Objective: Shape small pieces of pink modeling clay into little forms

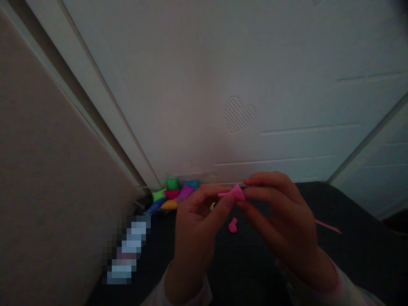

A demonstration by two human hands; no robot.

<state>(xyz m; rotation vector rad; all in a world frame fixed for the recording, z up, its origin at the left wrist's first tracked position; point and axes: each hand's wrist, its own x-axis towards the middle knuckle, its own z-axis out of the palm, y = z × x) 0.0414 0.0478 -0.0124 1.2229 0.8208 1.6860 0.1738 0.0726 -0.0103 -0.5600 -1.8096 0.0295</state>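
A small piece of bright pink modelling clay (237, 192), flared at one end with a thin stem pointing left, is held up above the dark table. My left hand (200, 227) pinches it between thumb and fingers near the stem. On the other side, my right hand (283, 219) grips the wide end with its fingertips. Below them a second pink clay lump (233, 225) lies on the table. Partly hidden behind my left fingers is a small yellow-green piece (212, 206).
Soft packets in several colours (172, 194) are heaped at the back left against a white panel (191, 106) with embossed hearts. A thin pink strip or stick (330, 227) lies right on the dark table (350, 263). A blurred-out pale item (129, 250) is at left, beside a beige wall (57, 191).
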